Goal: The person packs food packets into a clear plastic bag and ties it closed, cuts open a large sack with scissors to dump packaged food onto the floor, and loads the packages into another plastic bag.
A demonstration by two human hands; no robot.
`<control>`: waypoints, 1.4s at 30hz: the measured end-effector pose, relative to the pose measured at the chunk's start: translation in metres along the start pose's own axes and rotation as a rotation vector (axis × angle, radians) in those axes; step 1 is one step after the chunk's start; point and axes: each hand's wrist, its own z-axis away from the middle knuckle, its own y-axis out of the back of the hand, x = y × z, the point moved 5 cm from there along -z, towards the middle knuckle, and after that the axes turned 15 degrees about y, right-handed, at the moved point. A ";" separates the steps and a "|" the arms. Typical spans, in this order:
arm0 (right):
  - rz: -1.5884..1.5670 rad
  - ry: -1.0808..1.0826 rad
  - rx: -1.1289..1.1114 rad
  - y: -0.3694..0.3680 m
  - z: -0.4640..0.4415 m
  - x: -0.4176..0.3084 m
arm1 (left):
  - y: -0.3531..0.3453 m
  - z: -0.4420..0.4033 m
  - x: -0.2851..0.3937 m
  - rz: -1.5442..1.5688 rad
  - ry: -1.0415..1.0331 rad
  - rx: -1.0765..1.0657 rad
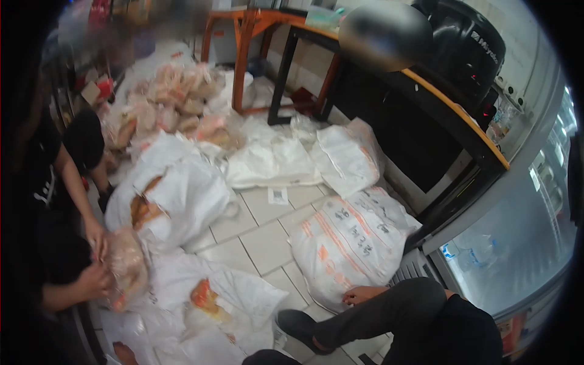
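Beyond my right knee, my right hand (360,295) presses its curled fingers against the lower edge of a full white sack (347,243) with orange print and black handwriting. A brown, skin-like patch (125,353) at the bottom left may be my left hand; its fingers do not show. Near it lies an opened white sack (243,286) with a yellow-red piece, seemingly chicken, showing through a gap. At the left, a co-worker's hands (97,264) hold a clear plastic bag (129,264) with pale, chicken-like contents.
Another torn white sack (176,188) lies beside the co-worker. Many plastic-wrapped pale bundles (176,91) are heaped behind it. More white sacks (267,158) stand along the tiled floor (231,249). A black table with a wooden edge (453,112) and a glass-door fridge (511,243) are at the right.
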 end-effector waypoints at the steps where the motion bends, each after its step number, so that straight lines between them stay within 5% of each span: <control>1: 0.073 0.019 0.000 0.007 -0.006 -0.009 | 0.014 -0.009 0.008 0.074 -0.042 0.045; 5: 0.174 0.103 0.053 0.030 -0.035 -0.041 | 0.069 -0.009 0.003 0.306 -0.200 0.199; 8: 0.159 0.188 0.123 0.042 -0.061 -0.046 | 0.072 0.027 0.033 0.511 -0.061 0.266; 10: 0.118 0.176 0.174 0.045 -0.086 -0.029 | 0.040 0.057 0.061 0.173 -0.194 -0.031; 15: 0.121 0.137 0.046 0.040 -0.092 -0.019 | 0.002 0.119 0.099 0.189 0.270 -0.056; 17: 0.120 0.030 0.023 0.037 -0.058 -0.031 | -0.049 0.091 0.083 0.067 0.032 0.158; 18: 0.079 -0.004 0.039 0.038 -0.041 -0.033 | -0.049 0.084 0.077 0.372 0.182 0.076; 20: 0.202 -0.079 0.005 0.041 -0.025 -0.022 | -0.044 0.082 0.064 0.554 0.229 0.277; 22: 0.159 -0.094 -0.001 0.043 -0.010 -0.019 | -0.049 0.061 0.057 0.289 0.160 0.301; 25: -0.030 -0.042 -0.002 0.051 -0.010 0.015 | 0.032 0.073 0.081 0.039 0.331 -0.137; 28: -0.136 -0.157 0.148 0.036 -0.001 -0.012 | 0.036 0.071 0.081 -0.022 0.325 -0.179; 38: 0.077 -0.074 -0.015 0.046 0.003 0.053 | 0.080 0.071 0.069 0.097 0.211 0.170; 42: 0.019 -0.101 0.056 0.055 -0.008 0.019 | 0.134 0.077 0.064 0.244 0.104 0.402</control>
